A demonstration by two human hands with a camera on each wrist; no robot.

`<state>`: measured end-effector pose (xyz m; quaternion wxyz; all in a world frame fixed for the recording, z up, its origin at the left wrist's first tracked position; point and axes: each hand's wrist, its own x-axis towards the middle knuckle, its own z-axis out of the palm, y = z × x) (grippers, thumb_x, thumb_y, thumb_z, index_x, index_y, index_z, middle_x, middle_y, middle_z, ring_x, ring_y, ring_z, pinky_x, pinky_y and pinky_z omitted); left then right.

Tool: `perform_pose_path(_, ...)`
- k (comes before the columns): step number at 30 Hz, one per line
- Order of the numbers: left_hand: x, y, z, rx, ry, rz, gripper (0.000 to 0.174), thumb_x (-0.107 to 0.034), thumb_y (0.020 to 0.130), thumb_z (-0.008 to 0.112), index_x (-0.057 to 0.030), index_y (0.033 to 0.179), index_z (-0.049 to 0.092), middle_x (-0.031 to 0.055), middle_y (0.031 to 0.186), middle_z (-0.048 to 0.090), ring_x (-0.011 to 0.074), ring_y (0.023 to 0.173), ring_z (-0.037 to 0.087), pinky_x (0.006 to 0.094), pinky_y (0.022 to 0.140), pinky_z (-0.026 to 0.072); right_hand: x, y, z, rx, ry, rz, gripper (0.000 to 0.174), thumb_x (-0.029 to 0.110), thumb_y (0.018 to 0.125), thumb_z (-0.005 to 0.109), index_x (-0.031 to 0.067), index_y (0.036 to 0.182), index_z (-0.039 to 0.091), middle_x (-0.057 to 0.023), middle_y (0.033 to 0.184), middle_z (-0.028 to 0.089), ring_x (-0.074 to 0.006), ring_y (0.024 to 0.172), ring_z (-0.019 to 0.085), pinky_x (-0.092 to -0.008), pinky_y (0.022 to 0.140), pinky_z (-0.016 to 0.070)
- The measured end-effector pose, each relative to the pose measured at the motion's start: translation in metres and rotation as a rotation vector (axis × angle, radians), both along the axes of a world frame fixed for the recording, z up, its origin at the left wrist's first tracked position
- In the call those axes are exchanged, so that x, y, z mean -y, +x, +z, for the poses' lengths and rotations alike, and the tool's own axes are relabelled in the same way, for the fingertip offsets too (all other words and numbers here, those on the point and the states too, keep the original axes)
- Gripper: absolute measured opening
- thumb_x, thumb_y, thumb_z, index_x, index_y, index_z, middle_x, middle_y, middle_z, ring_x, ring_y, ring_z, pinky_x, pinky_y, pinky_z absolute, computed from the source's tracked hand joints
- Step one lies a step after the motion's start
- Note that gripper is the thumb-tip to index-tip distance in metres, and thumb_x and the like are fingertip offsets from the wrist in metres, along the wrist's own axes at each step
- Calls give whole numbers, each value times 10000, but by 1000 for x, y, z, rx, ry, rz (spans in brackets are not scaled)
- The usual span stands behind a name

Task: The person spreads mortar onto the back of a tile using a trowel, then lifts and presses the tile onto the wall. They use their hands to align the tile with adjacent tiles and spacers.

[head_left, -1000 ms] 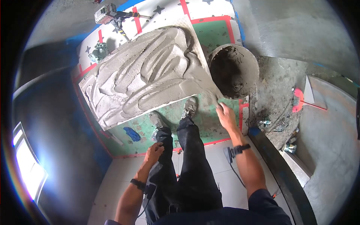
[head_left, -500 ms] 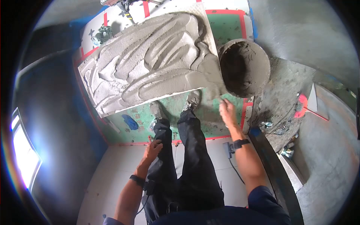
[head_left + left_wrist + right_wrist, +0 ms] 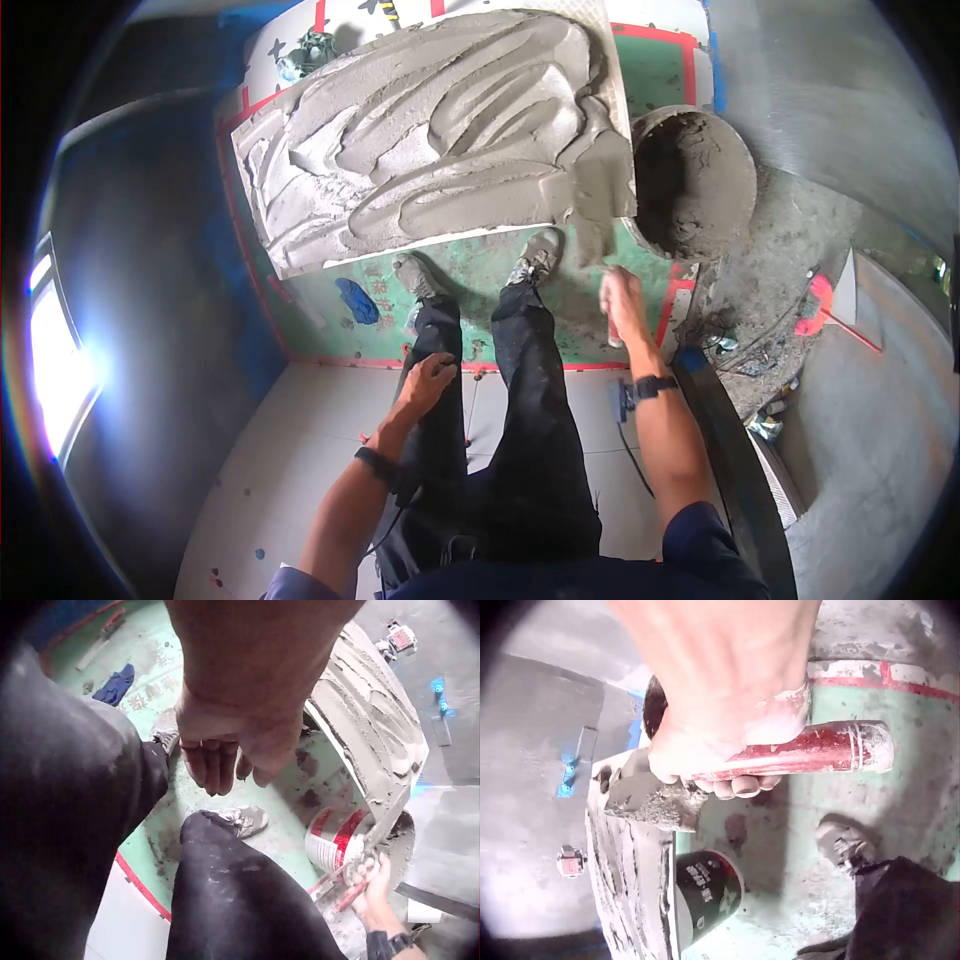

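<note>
My right hand (image 3: 625, 305) grips the red handle (image 3: 810, 750) of a trowel, fingers curled round it. Its mortar-coated blade (image 3: 656, 799) lies at the edge of a large slab (image 3: 420, 140) spread with ridged wet grey mortar, at the corner nearest the bucket (image 3: 738, 180). Inside the bucket, mortar clings to the wall. My left hand (image 3: 428, 388) hangs by the left knee, holding nothing; in the left wrist view that hand (image 3: 236, 739) has its fingers loosely bent. Whether it touches the trouser leg, I cannot tell.
Both shoes (image 3: 540, 255) stand on the green floor below the slab. A blue cloth (image 3: 357, 301) lies left of them. Red tape (image 3: 690, 70) borders the green area. At the right lie a pink-headed brush (image 3: 818, 303) and debris. A crumpled bag (image 3: 308, 55) sits behind the slab.
The head view has shifted, so slab and bucket appear farther right and higher. My right hand has turned, and the handle's end now shows below it. My left hand still hangs by the knee.
</note>
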<state>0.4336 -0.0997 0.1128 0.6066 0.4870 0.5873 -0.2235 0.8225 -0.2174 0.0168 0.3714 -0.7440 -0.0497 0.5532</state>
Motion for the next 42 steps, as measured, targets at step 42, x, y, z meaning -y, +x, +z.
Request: perform_pose_path(42, -9, -261, -44, 53, -124, 504, 467, -279, 974, 613, 23, 1326, 554, 211, 1174, 686, 277, 1102, 660, 366, 947, 500, -228, -349, 24, 500, 34, 1103, 377, 410, 963, 489, 63, 975, 636, -247, 893, 688, -464, 853, 657, -542, 736, 515)
